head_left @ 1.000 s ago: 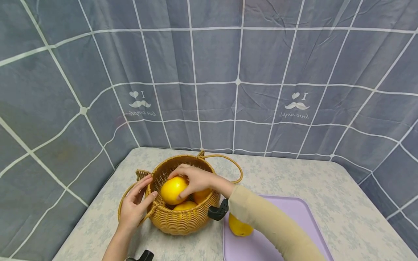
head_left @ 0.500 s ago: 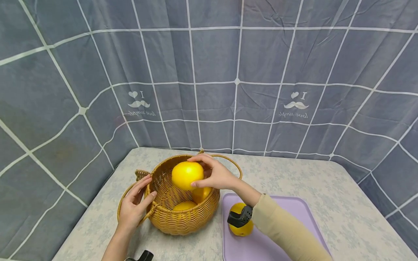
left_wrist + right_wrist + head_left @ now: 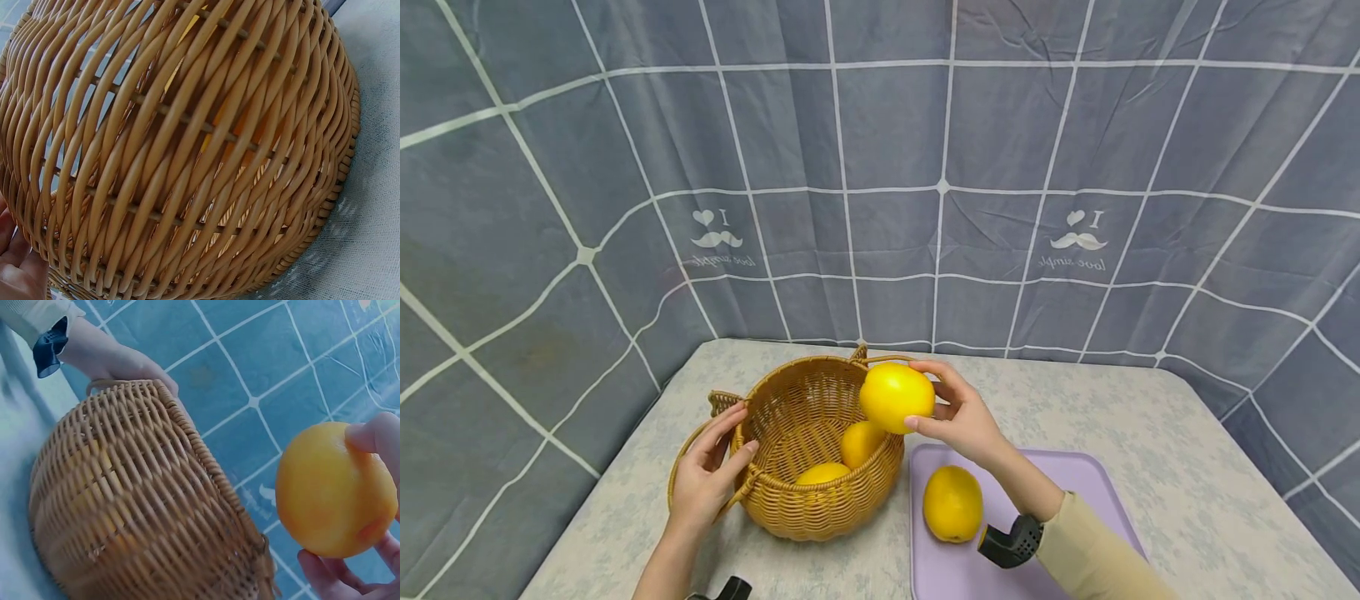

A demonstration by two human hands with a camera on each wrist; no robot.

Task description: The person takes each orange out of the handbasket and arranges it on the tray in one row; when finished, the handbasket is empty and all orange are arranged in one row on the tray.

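My right hand (image 3: 958,412) holds a round yellow-orange fruit (image 3: 895,397) between thumb and fingers, raised over the right rim of a wicker basket (image 3: 808,512). The right wrist view shows the held fruit (image 3: 334,490) apart from the basket's side, with a reddish patch low on its skin. My left hand (image 3: 706,479) holds the basket's left rim, its thumb and fingertips at the edge. Inside the basket lie two more fruits, one at the right wall (image 3: 861,443) and one at the front (image 3: 822,473). The basket's weave (image 3: 187,150) fills most of the left wrist view.
Right of the basket, a lilac tray (image 3: 1075,492) bears another yellow fruit (image 3: 952,503). The basket's loop handles hang out at both sides. A patterned pale cloth covers the table (image 3: 1217,475), and a grey checked curtain (image 3: 895,233) hangs behind it.
My right hand has lifted the fruit out of the basket and carried it right, over the rim. The left hand stays at the basket's left rim.
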